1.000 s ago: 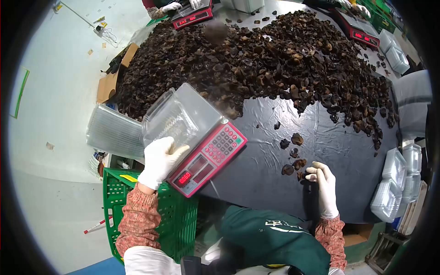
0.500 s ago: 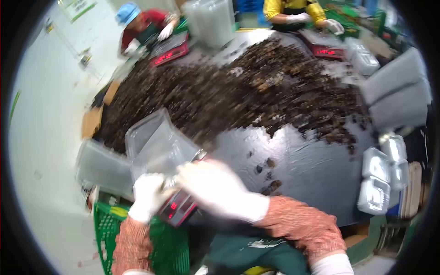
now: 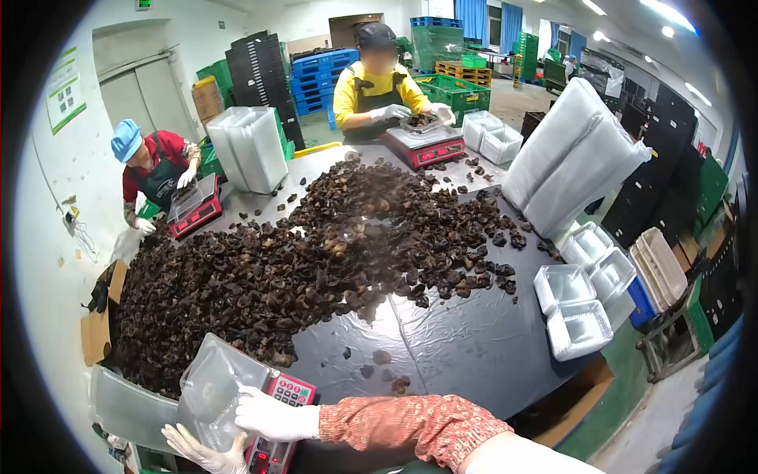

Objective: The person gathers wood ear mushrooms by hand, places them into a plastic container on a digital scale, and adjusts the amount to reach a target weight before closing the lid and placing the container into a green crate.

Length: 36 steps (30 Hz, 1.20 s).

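A clear plastic tray (image 3: 207, 387) lies tilted on the red scale (image 3: 294, 390) at the lower left, its inside facing up. My right hand (image 3: 272, 415), in a white glove, reaches in from the right with its fingers closed at the tray's near rim. Below it my left hand (image 3: 207, 452), also gloved, has its fingers spread beside the near side of the tray. The scale's keypad shows to the right of the tray, and its red display is partly covered by my hands. Dark brown, wrinkled pieces like wood ear mushrooms (image 3: 316, 261) lie heaped just beyond.
More clear trays (image 3: 134, 407) lie to the left, and several stand at the table's right edge (image 3: 579, 328). Bagged tray stacks (image 3: 572, 158) rise at right. Across the table (image 3: 466, 336), a person in yellow (image 3: 380, 95) and one in red (image 3: 158, 162) work at scales.
The view has shifted and tilted up, showing more of the room. My left hand has opened and come off the tray. The tray sits lower against the scale, with my right hand at its rim.
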Available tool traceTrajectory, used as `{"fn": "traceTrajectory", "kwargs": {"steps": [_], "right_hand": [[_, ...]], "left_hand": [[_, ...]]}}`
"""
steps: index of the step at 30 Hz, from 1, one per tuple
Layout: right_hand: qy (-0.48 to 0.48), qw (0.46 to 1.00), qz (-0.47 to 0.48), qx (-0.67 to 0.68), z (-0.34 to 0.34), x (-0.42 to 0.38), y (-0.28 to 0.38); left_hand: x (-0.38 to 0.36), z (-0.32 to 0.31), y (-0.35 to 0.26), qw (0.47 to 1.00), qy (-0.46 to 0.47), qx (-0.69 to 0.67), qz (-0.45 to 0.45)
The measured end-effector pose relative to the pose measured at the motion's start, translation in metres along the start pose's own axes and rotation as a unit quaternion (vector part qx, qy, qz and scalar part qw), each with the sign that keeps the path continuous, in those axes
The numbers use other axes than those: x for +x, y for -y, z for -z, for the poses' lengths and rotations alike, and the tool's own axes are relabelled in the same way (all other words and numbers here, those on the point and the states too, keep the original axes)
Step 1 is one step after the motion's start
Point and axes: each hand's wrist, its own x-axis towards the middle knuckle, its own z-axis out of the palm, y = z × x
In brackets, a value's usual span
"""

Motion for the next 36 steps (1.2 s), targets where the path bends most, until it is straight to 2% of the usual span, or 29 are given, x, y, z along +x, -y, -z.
{"fn": "traceTrajectory", "kwargs": {"steps": [1, 2, 5, 6, 7, 9, 10, 11, 12, 13, 15, 16, 17, 19, 20, 22, 23, 24, 25, 26, 27, 28, 29, 31, 32, 35, 36], "right_hand": [[0.006, 1.000, -0.001, 0.010, 0.004, 0.000, 0.001], [-0.044, 0.999, 0.000, 0.028, -0.006, -0.003, -0.007], [-0.045, 0.994, -0.032, 0.091, 0.008, 0.002, -0.007], [-0.091, 0.989, -0.049, 0.109, 0.003, 0.001, -0.005], [-0.096, 0.982, -0.039, 0.156, 0.009, 0.005, -0.001], [-0.155, 0.971, -0.008, 0.179, 0.018, 0.011, 0.008], [-0.133, 0.969, -0.045, 0.204, 0.038, 0.010, 0.016], [-0.154, 0.967, -0.036, 0.197, 0.056, 0.005, 0.021], [-0.198, 0.966, -0.050, 0.156, 0.078, -0.007, 0.030], [-0.259, 0.961, -0.025, 0.089, 0.098, -0.021, 0.031], [-0.284, 0.956, -0.068, -0.029, 0.154, -0.066, 0.044], [-0.321, 0.941, -0.073, -0.077, 0.171, -0.095, 0.045], [-0.304, 0.927, -0.106, -0.191, 0.188, -0.128, 0.047], [-0.234, 0.905, -0.195, -0.298, 0.221, -0.188, 0.065], [-0.182, 0.877, -0.242, -0.372, 0.229, -0.222, 0.074], [-0.117, 0.836, -0.315, -0.435, 0.241, -0.271, 0.099], [-0.075, 0.812, -0.360, -0.454, 0.245, -0.288, 0.111], [-0.066, 0.807, -0.384, -0.444, 0.249, -0.299, 0.119], [-0.040, 0.785, -0.399, -0.473, 0.247, -0.313, 0.125], [-0.022, 0.759, -0.423, -0.495, 0.244, -0.331, 0.125], [-0.004, 0.742, -0.453, -0.495, 0.238, -0.342, 0.127], [-0.002, 0.727, -0.461, -0.508, 0.228, -0.366, 0.125], [0.056, 0.701, -0.505, -0.500, 0.222, -0.383, 0.126], [0.076, 0.675, -0.551, -0.485, 0.219, -0.361, 0.132], [0.078, 0.676, -0.556, -0.477, 0.220, -0.345, 0.133], [-0.012, 0.759, -0.498, -0.419, 0.218, -0.302, 0.122], [-0.044, 0.791, -0.489, -0.365, 0.211, -0.293, 0.112]], "left_hand": [[-0.001, 0.001, -0.001, 0.999, -0.031, 0.006, -0.008], [-0.002, 0.006, -0.002, 0.998, -0.052, 0.029, -0.013], [-0.007, 0.008, 0.008, 0.985, 0.082, -0.038, 0.146], [-0.021, -0.006, 0.024, 0.969, 0.094, -0.117, 0.198], [-0.040, -0.022, 0.050, 0.979, 0.120, -0.088, 0.137], [-0.060, -0.048, 0.071, 0.914, 0.151, -0.242, 0.290], [-0.070, -0.058, 0.077, 0.907, 0.151, -0.256, 0.300], [-0.078, -0.065, 0.082, 0.899, 0.145, -0.265, 0.317], [-0.049, -0.040, 0.052, 0.914, 0.185, -0.175, 0.317], [-0.055, -0.045, 0.062, 0.944, 0.167, -0.142, 0.246], [-0.072, -0.062, 0.092, 0.984, 0.124, -0.071, 0.107], [-0.068, -0.058, 0.090, 0.971, 0.140, -0.106, 0.160], [-0.066, -0.059, 0.093, 0.960, 0.145, -0.120, 0.208], [-0.062, -0.067, 0.109, 0.929, 0.150, -0.144, 0.306], [-0.063, -0.071, 0.118, 0.930, 0.165, -0.129, 0.301], [-0.066, -0.075, 0.130, 0.924, 0.191, -0.127, 0.306], [-0.065, -0.073, 0.129, 0.917, 0.203, -0.136, 0.316], [-0.048, -0.064, 0.098, 0.917, 0.198, -0.108, 0.330], [-0.041, -0.059, 0.092, 0.916, 0.221, -0.118, 0.314], [-0.055, -0.070, 0.118, 0.931, 0.237, -0.089, 0.263], [-0.048, -0.064, 0.108, 0.917, 0.246, -0.098, 0.298], [-0.053, -0.066, 0.112, 0.949, 0.206, -0.060, 0.229], [-0.036, -0.057, 0.081, 0.951, 0.165, -0.045, 0.258], [0.001, -0.026, 0.029, 0.986, 0.077, 0.011, 0.151], [0.010, -0.012, 0.006, 0.984, 0.079, -0.038, 0.153], [0.018, 0.008, -0.067, 0.961, 0.089, -0.214, 0.154], [0.015, 0.008, -0.092, 0.951, 0.148, -0.252, 0.096]]}}
